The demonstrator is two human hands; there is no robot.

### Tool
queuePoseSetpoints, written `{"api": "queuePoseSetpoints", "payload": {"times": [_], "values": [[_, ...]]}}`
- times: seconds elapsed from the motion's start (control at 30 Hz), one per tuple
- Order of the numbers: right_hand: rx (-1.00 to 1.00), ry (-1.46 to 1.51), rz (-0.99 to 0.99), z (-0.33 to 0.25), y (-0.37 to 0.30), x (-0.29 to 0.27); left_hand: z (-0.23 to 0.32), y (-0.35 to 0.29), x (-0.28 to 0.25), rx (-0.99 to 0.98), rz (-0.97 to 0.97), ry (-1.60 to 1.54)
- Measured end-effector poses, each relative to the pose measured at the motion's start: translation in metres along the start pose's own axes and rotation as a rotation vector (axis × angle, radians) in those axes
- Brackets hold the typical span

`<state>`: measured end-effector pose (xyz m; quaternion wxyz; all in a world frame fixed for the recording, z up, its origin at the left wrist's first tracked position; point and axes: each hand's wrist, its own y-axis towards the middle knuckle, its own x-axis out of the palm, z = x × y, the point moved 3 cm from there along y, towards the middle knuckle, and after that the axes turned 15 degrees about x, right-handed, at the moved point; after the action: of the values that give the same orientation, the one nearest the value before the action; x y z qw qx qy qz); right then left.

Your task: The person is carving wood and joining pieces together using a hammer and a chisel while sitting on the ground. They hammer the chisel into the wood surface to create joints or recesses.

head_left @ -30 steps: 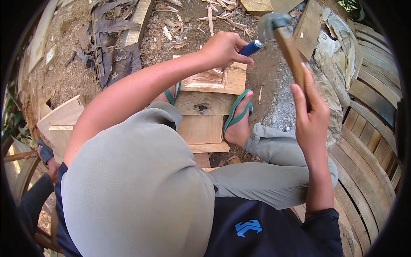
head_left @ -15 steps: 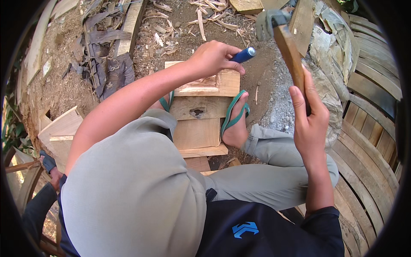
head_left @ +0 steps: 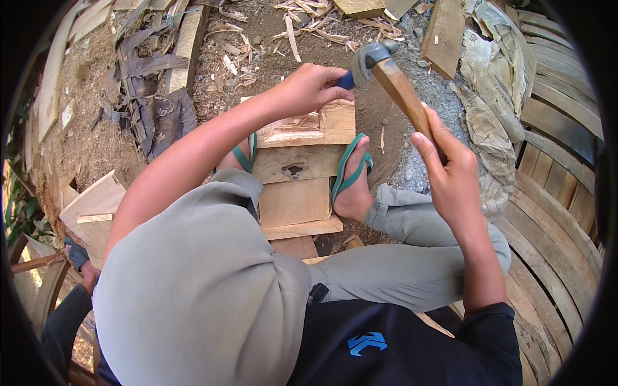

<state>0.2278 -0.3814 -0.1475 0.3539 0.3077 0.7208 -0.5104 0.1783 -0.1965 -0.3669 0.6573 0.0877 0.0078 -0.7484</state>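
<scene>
Shavings [head_left: 302,26], planks [head_left: 444,35] (perhaps offcuts) ring the hammer [head_left: 386,74].

Head view, person's own limbs. Left arm: bare, runs from lower left up to centre top, elbow nearly straight; left hand [head_left: 311,89] fisted, knuckles up, fingers curled round a thin blue-handled tool, prob. a chisel (mostly hidden by the fist). Right arm: forearm upright at right, dark sleeve near elbow; right hand [head_left: 454,175] wrapped round a wooden hammer handle, thumb along the shaft. Hands apart, not touching.
</scene>
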Motion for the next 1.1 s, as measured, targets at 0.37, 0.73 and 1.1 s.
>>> {"api": "queuePoseSetpoints", "payload": {"times": [0.37,0.73,1.1], "values": [[-0.238,0.102,0.218,-0.002,0.009,0.009,-0.004,0.002,0.001,-0.081,0.089,-0.059],[-0.036,0.314,0.104,-0.004,0.018,-0.019,-0.002,-0.041,-0.003,-0.1,-0.095,-0.367],[-0.005,0.451,-0.013,0.004,0.017,-0.018,-0.02,-0.076,-0.065,-0.16,0.513,-0.417]]}}
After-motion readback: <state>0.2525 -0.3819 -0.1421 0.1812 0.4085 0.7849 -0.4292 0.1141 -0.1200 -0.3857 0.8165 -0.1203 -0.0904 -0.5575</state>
